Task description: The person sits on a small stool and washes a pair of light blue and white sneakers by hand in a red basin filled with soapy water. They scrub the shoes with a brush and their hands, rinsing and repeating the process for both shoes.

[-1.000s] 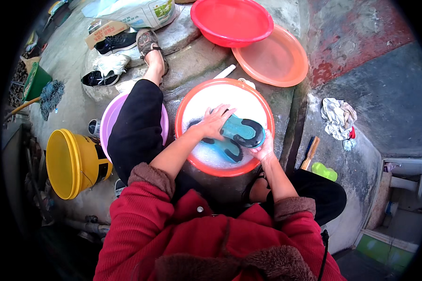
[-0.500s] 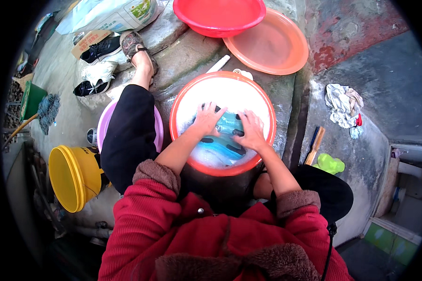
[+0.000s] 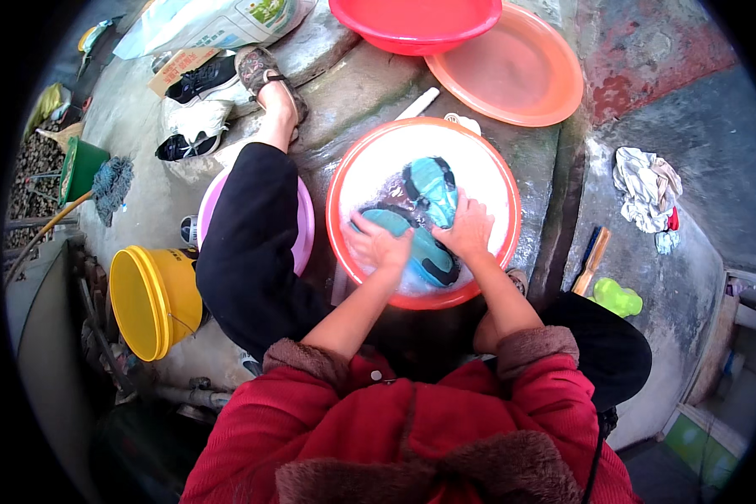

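Two teal shoes with black patches lie soles up in white suds inside an orange-rimmed basin [image 3: 338, 172] between my legs. Across the near shoe [image 3: 433, 259], my left hand [image 3: 384, 245] is closed, its fingers curled over the left end. The far shoe [image 3: 433, 189] points away from me, and my right hand [image 3: 470, 225] is closed around its near end, with the thumb on the side of the near shoe. Foam and water hide the shoes' undersides and some of my fingertips.
A red basin [image 3: 416, 21] and an orange basin [image 3: 512, 76] stand beyond. On the left are a pink basin [image 3: 307, 227], a yellow bucket [image 3: 155, 298] and dark shoes [image 3: 202, 80]. A brush [image 3: 592, 260], a green object [image 3: 617, 296] and crumpled cloths [image 3: 647, 189] lie right.
The shoes have come up out of the suds and turned, one now pointing away from me. Both hands went from lying spread over them to gripping them. The view has shifted slightly.
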Demonstrator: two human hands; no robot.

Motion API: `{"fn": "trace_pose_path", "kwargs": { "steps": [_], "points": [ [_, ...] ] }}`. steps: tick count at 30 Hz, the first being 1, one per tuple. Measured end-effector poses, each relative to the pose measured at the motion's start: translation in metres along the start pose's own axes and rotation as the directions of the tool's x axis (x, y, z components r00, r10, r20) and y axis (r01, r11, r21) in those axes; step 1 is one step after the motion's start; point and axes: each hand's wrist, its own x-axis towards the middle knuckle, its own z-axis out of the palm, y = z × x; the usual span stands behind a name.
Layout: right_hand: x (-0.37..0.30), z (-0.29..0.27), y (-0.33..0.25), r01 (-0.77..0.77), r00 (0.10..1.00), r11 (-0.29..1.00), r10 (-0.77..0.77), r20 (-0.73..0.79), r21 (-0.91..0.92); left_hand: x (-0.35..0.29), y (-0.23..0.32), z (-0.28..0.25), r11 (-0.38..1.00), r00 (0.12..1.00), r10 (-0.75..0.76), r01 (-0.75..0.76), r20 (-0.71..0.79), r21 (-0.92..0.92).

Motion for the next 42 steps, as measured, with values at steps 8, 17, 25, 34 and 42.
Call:
{"fn": "trace_pose_path", "kwargs": {
  "steps": [8,17,25,34,42],
  "points": [
    [-0.015,0.004,0.022,-0.152,0.987,0.961,0.137,0.078,0.230,0.040,-0.038,0.034,0.541,0.805,0.349,0.244,0.480,-0.804],
    [-0.026,0.041,0.033,-0.211,0.977,0.911,0.210,0.044,0.355,0.051,0.000,0.021,0.871,0.830,0.460,-0.491,0.315,0.021],
    [-0.030,0.030,-0.004,-0.254,0.955,0.940,0.205,0.215,0.229,-0.008,0.001,0.027,0.933,0.923,0.353,-0.360,0.152,0.019],
    [-0.025,0.055,-0.009,-0.154,0.988,0.958,0.155,0.013,0.241,0.025,-0.012,0.034,0.958,0.904,0.265,-0.285,0.335,0.010],
    [0.007,0.085,0.003,-0.327,0.786,0.934,0.184,0.591,0.144,0.038,-0.043,0.094,0.886,0.860,0.381,-0.444,0.338,0.131]
  ]
}}
